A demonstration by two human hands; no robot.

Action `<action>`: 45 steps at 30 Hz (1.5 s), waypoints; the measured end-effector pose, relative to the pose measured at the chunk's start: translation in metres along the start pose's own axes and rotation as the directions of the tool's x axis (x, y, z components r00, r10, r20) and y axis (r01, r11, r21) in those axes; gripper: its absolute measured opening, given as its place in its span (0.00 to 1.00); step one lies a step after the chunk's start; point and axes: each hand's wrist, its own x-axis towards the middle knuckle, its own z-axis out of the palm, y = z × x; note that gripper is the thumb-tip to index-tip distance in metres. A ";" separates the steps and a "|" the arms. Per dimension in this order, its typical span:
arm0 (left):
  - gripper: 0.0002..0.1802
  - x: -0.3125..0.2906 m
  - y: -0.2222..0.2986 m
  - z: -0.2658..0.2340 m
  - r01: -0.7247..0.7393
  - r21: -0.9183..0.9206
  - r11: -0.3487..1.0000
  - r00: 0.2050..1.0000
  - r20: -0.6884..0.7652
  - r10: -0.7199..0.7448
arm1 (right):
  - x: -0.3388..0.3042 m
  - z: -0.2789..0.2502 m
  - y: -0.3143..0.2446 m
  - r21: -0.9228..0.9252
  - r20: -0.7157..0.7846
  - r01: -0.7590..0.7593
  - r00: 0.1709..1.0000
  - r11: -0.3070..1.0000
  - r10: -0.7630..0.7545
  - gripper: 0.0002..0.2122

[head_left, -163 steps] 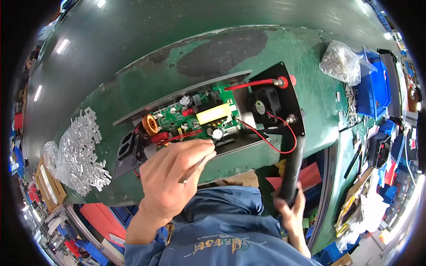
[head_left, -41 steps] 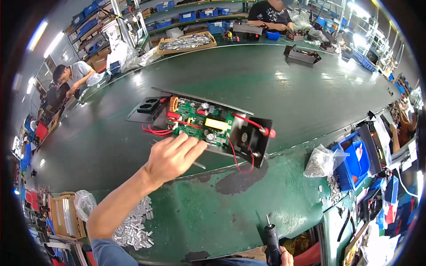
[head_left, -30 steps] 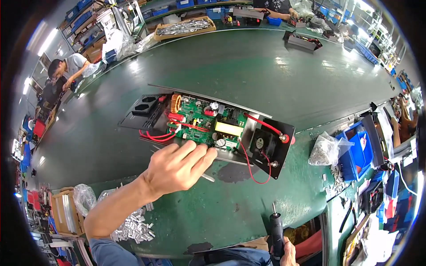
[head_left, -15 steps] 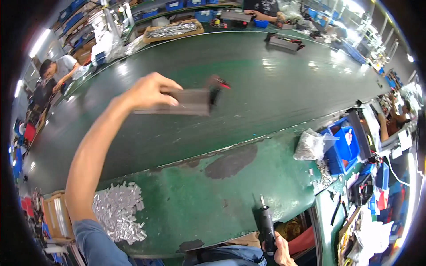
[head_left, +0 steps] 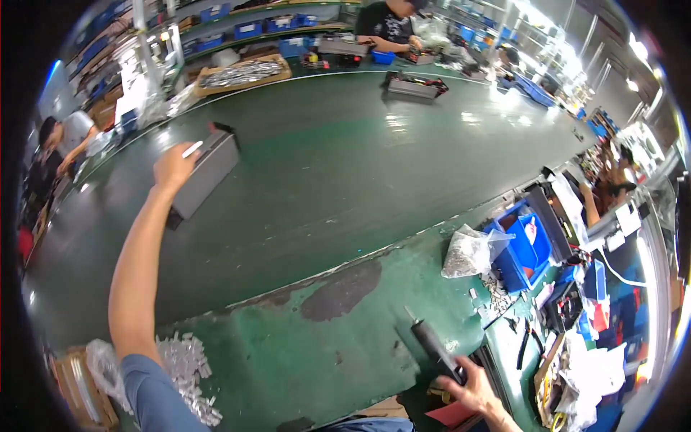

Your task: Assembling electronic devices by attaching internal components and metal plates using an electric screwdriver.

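Out over the dark green belt, my left hand [head_left: 173,170] is closed on the near side of a long grey box-shaped housing [head_left: 210,177], which stands slanted with dark end parts. A small white piece [head_left: 192,149] shows at the fingertips; its kind I cannot make out. At lower right, my right hand [head_left: 473,390] is curled loosely round the rear end of a black electric screwdriver [head_left: 434,344]. The tool's bit points up and left over the green worktable [head_left: 288,367]. The palm side of both hands is hidden.
Silvery metal pieces [head_left: 186,367] lie heaped by my left forearm. To the right are a clear bag of small parts [head_left: 466,252], blue bins [head_left: 512,270] and pliers [head_left: 529,345]. Another grey housing [head_left: 414,88] sits on the far belt. Co-workers are at the far side, left and right.
My left hand has carried the grey housing leftward and turned it to a slant. The screwdriver has tilted further left, and my right hand has loosened and shifted at its rear end. The view has swung.
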 end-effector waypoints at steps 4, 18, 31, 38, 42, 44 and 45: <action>0.20 -0.031 0.029 -0.039 -0.085 -0.109 0.990 0.995 0.034 0.089 | 0.024 -0.006 -0.018 -0.418 -0.393 0.367 0.752 0.831 -0.530 0.23; 0.14 -0.214 0.037 -0.139 -0.256 -0.344 0.903 0.916 0.212 0.341 | 0.052 0.274 0.107 -0.135 0.521 0.802 0.557 0.583 -0.647 0.22; 0.12 -0.337 0.184 -0.025 -0.235 -0.740 0.631 0.805 0.216 0.553 | 0.005 0.223 0.117 -0.196 0.436 0.844 0.531 0.500 -0.726 0.29; 0.06 -0.376 0.217 0.009 -0.507 -0.556 0.658 0.846 -0.174 0.504 | -0.001 -0.086 -0.010 -0.730 -0.177 0.198 0.869 0.654 -0.461 0.08; 0.06 -0.377 0.230 0.009 -0.533 -0.557 0.637 0.834 -0.219 0.506 | 0.140 -0.271 0.060 -0.775 -0.611 -0.095 0.363 0.624 -0.703 0.13; 0.06 -0.378 0.236 0.009 -0.518 -0.560 0.646 0.843 -0.207 0.497 | 0.171 -0.301 0.083 -0.750 -0.649 -0.171 0.383 0.639 -0.658 0.19; 0.07 -0.379 0.237 0.009 -0.512 -0.572 0.641 0.844 -0.196 0.499 | 0.182 -0.308 0.090 -0.752 -0.641 -0.169 0.410 0.637 -0.649 0.20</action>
